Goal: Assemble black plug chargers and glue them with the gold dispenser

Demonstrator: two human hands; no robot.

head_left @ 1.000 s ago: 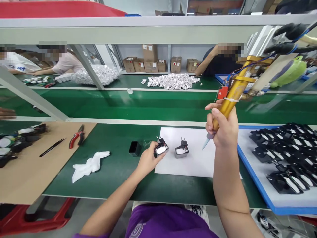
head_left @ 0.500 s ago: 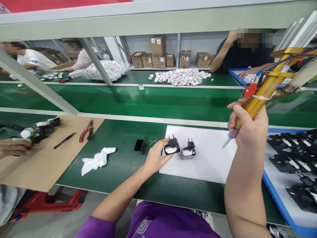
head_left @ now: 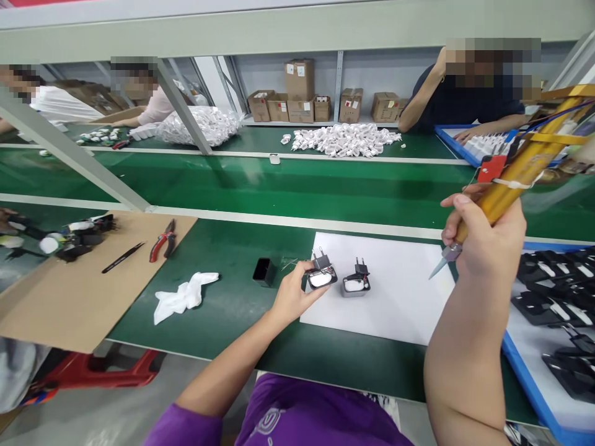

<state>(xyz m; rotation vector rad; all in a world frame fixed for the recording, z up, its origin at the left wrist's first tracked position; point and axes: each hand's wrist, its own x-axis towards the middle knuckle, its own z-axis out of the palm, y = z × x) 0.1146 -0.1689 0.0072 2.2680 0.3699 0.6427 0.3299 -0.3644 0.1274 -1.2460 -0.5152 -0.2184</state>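
My left hand (head_left: 292, 292) holds a black power adapter (head_left: 321, 277) between thumb and fingers, over the left part of a white sheet (head_left: 395, 310). Its case is open at the top, showing a white part inside, and a two-pin plug piece stands up at its back. Just right of it, a second such adapter (head_left: 356, 286) rests upright on the sheet. My right hand (head_left: 488, 232) is wrapped round a yellow tube-shaped tool (head_left: 509, 179) with a red switch and wires. The tool's pointed pale tip slants down to the left, apart from both adapters.
A black open box (head_left: 263, 272), a crumpled white cloth (head_left: 186, 297), red-handled pliers (head_left: 162, 241) and black tweezers (head_left: 123, 257) lie to the left. A blue-rimmed tray (head_left: 525, 371) with several black adapter parts stands right. Co-workers sit across the green line, near a white parts pile (head_left: 346, 141).
My right hand with the yellow tool has shifted slightly to the right. The plug piece on the held adapter has tilted and moved slightly left. The co-worker's hand at far left has moved back.
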